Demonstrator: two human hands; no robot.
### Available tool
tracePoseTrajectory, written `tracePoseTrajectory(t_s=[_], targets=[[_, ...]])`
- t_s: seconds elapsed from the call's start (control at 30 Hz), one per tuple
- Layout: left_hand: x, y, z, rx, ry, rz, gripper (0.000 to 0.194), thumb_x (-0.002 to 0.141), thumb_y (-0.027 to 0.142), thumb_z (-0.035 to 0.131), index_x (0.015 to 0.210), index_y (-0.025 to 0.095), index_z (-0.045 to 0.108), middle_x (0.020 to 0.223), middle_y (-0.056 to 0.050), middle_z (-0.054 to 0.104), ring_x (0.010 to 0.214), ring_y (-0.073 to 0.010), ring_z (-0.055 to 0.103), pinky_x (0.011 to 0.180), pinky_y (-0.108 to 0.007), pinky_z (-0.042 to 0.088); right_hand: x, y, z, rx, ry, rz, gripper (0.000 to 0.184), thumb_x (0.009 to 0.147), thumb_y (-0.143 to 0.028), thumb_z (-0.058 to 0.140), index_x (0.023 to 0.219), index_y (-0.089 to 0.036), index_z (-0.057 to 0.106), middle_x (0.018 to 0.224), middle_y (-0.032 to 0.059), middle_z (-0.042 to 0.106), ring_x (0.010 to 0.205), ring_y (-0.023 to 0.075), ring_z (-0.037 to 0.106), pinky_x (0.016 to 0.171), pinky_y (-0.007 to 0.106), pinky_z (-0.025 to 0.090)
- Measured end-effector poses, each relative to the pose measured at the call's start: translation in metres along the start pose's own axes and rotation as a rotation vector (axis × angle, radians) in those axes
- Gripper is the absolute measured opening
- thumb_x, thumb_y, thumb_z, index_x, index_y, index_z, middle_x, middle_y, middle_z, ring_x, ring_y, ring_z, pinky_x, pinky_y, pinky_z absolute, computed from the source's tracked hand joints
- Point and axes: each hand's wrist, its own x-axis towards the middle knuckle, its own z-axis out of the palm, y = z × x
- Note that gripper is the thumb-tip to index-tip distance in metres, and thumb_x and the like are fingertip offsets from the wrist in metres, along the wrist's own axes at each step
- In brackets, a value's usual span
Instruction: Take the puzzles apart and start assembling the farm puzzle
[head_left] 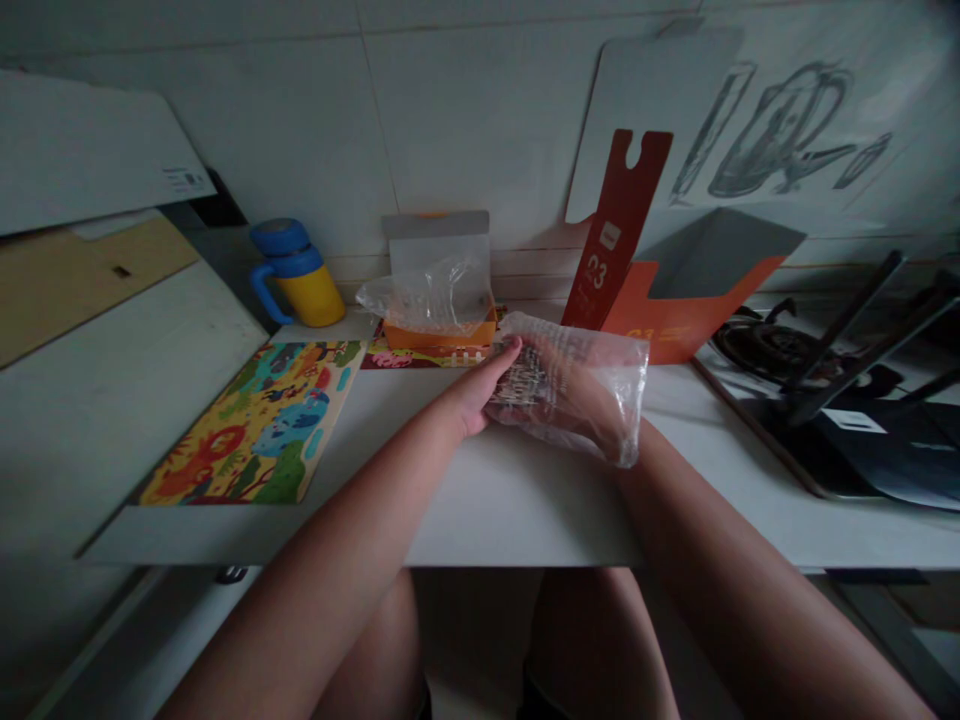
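My left hand [484, 388] is closed on a clear plastic bag [626, 385], with its thumb on top. Dark and pale markings show through the bag beside that thumb; whether they are print or contents is unclear. My right hand [581, 390] shows blurred through the plastic. I cannot tell whether it is inside the bag or behind it, and its fingers are hidden. Beyond the hands sits an open orange box [439, 337] with another clear plastic bag [435, 295] in it. An illustrated animal board [259, 425] lies flat on the left.
A blue and yellow mug [300, 275] stands at the back left of the white table [525, 510]. Open orange packaging [667, 325] stands at the back right, with a red-brown flap [619, 230] upright. Dark folded equipment [847, 400] lies to the right. Cardboard [90, 290] borders the left.
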Motion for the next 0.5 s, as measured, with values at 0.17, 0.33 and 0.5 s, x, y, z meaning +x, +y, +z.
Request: tracePoseTrajectory(t_s=[0.17, 0.33, 0.5], targets=[[-0.002, 0.003, 0.004, -0.032, 0.001, 0.037, 0.056, 0.079, 0.058, 0.085, 0.118, 0.02, 0.07, 0.104, -0.011, 0.08, 0.08, -0.0242, 0.078, 0.071, -0.04, 0.066, -0.001, 0.007, -0.005, -0.078, -0.014, -0.165, 0.107, 0.062, -0.039, 0.096, 0.156, -0.017, 0.05, 0.156, 0.0175, 0.056, 0.138, 0.0381, 0.058, 0.125, 0.047, 0.04], [-0.001, 0.011, -0.001, -0.099, 0.032, 0.112, 0.046, 0.084, 0.053, 0.082, 0.112, 0.018, 0.072, 0.1, -0.009, 0.08, 0.081, -0.0215, 0.077, 0.074, -0.034, 0.065, -0.001, 0.017, -0.022, 0.056, 0.05, -0.14, 0.104, 0.065, -0.043, 0.095, 0.156, -0.026, 0.049, 0.16, 0.0137, 0.052, 0.149, 0.0353, 0.048, 0.125, 0.051, 0.038], [0.003, 0.014, -0.008, -0.196, 0.09, 0.191, 0.041, 0.084, 0.051, 0.082, 0.107, 0.019, 0.072, 0.095, -0.005, 0.077, 0.077, -0.018, 0.075, 0.079, -0.036, 0.064, 0.001, 0.019, -0.04, 0.268, 0.408, 0.04, 0.04, 0.078, -0.049, 0.084, 0.107, -0.022, 0.074, 0.105, 0.0079, 0.076, 0.093, 0.0242, 0.072, 0.085, 0.039, 0.06]])
